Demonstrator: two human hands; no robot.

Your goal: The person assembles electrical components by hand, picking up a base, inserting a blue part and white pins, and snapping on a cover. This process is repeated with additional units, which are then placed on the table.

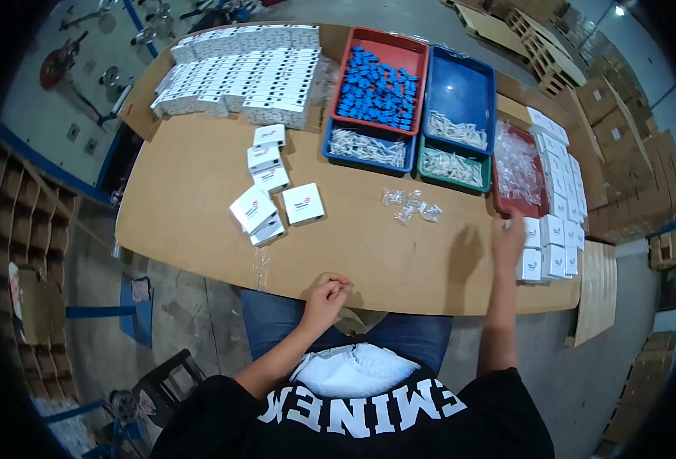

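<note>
My left hand (326, 292) rests at the near edge of the cardboard-covered table (200, 191), fingers curled shut, with nothing visible in it. My right hand (508, 239) reaches out to the right and touches the stack of small white boxes (553, 229) at the table's right side. Whether it grips a box cannot be told. A few small clear plastic bags (413, 206) lie on the table in front of me. Several loose white boxes with red logos (276, 200) lie to the left.
A red tray of blue parts (380, 84), blue trays (460, 96) and a green tray (454, 167) with white parts stand at the back. Rows of white boxes (238, 73) fill the far left. Another red tray with clear bags (517, 164) sits right. Cardboard cartons (621, 115) stack beyond.
</note>
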